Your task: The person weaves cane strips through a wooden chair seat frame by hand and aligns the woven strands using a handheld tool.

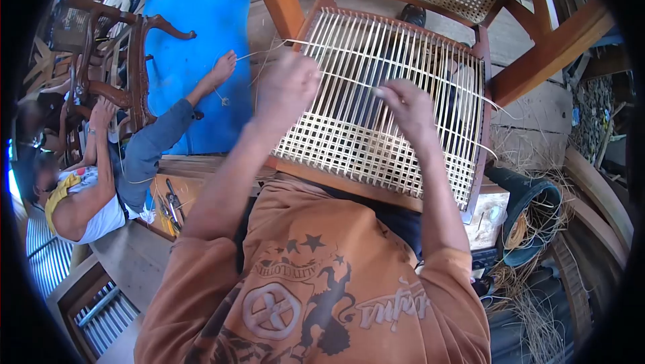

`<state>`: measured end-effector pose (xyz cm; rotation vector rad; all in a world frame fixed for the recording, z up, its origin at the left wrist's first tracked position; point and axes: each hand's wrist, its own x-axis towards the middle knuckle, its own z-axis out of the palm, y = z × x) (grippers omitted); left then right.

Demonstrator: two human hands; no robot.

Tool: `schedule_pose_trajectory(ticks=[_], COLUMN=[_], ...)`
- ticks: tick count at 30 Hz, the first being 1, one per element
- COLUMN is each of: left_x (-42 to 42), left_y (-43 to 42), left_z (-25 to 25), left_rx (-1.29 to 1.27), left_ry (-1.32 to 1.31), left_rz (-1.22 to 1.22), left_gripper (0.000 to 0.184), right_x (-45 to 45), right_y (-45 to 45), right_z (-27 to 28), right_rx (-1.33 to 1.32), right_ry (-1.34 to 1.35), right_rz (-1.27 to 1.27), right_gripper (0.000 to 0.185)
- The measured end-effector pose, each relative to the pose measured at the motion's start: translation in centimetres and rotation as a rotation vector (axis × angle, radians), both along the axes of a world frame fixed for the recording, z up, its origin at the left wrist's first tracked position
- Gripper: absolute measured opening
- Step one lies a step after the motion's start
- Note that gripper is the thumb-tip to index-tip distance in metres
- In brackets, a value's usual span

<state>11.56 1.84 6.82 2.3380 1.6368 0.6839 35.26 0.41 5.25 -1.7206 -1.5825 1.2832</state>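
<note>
Plank floor (pixel 537 117) is spreading beyond left hand (pixel 287 87) and right hand (pixel 411 110). Blue sheet (pixel 198 18) is lying on it, left of left hand. Loose fibres (pixel 531 154) are littering it rightward of right hand; dark bucket (pixel 516 187) is resting there.

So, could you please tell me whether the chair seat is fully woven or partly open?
Partly open: the chair seat has a close grid along its near side, but beyond that only a few cross-strands.
</note>
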Motion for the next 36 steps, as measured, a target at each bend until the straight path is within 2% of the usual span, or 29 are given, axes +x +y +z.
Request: schedule_pose_trajectory(ticks=[3,4,6,8,9,11,14,16,18,20,23,26,29,31,32,36], left_x=[6.9,9.0,11.5,13.0,13.7,14.4,14.5,14.7,13.7,13.3,13.1,13.2,12.9,13.1,13.1,13.1], left_y=[-0.2,-0.4,-0.9,-1.8,-1.9,-2.0,-1.9,-0.4,0.2,0.5,0.9,0.9,-0.3,-0.5,-0.7,-0.3], left_z=[-3.5,-4.0,-4.6,-6.9,-6.8,-7.7,-9.5,-6.6,-6.7,-7.9,-7.9,-7.7,-7.7,-7.6,-7.5,-7.5], left_rx=[-0.3,-0.367,-0.629,-0.682,-0.705,-0.793,-0.883,-0.977,-1.09,-1.105,-1.172,-1.156,-0.929,-0.822,-0.768,-0.84], left_ry=[-0.12,-0.116,0.038,0.04,0.125,0.027,-0.046,0.091,-0.113,-0.235,-0.246,-0.188,-0.139,0.128,0.261,0.223], left_rz=[0.131,0.201,0.051,0.031,0.06,0.218,0.302,0.221,0.25,0.311,0.324,0.29,0.172,0.169,0.171,0.205], left_gripper=[0.01,0.009,0.01,0.012,0.013,0.014,0.018,0.021,0.019,0.013,0.008,0.01,0.013,0.015,0.016,0.013], right_x=[4.9,5.8,6.8,6.5,6.4,6.2,6.3,6.3,6.4,6.6,6.7,6.6,5.5,5.1,5.1,5.0], right_y=[-0.2,-0.1,-0.5,-0.3,-0.5,-0.6,-1.0,-0.9,-0.9,-0.8,-0.8,-0.7,-0.6,-0.2,-0.3,-0.3], right_z=[-3.1,-4.6,-7.2,-6.6,-6.2,-5.5,-6.0,-6.2,-6.2,-5.8,-6.0,-6.8,-6.8,-6.4,-5.7,-6.4], right_rx=[-0.119,-0.262,-0.187,-0.177,-0.177,-0.193,-0.205,-0.197,-0.198,-0.231,-0.229,-0.236,-0.24,-0.23,-0.298,-0.285], right_ry=[-0.211,-0.274,-0.377,-0.337,-0.317,-0.315,-0.308,-0.313,-0.301,-0.261,-0.275,-0.3,-0.355,-0.408,-0.353,-0.418], right_rz=[-0.024,-0.067,-0.049,-0.106,-0.141,-0.141,-0.146,-0.134,-0.144,-0.157,-0.124,-0.104,-0.08,-0.043,-0.051,-0.037], right_gripper=[0.02,0.021,0.025,0.026,0.027,0.026,0.025,0.024,0.021,0.02,0.022,0.022,0.022,0.023,0.022,0.022])
